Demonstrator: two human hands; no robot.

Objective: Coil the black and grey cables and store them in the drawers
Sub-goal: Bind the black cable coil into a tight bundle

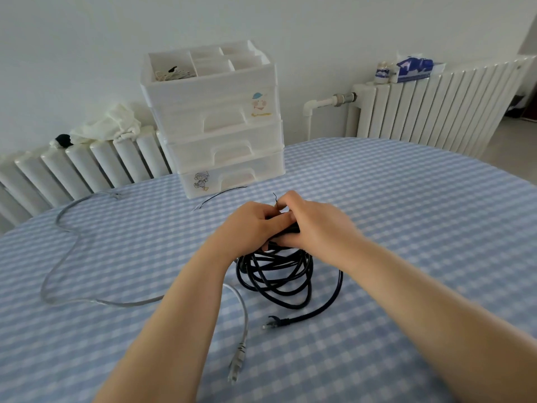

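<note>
The black cable (276,274) hangs in a loose coil over the middle of the table, its plug end (276,322) trailing on the cloth. My left hand (252,225) and my right hand (313,225) grip the top of the coil together, and a thin black tie wire (275,199) sticks up between their fingers. The grey cable (64,257) lies uncoiled across the left of the table, passes under my left forearm and ends in a plug (236,365) near the front. The white drawer unit (220,123) stands behind, all drawers shut.
A second thin tie wire (220,194) lies in front of the drawer unit. The table carries a blue checked cloth (406,216). Radiators stand behind on the left (87,167) and right (436,106), with a cloth and a tissue pack (415,69) on them.
</note>
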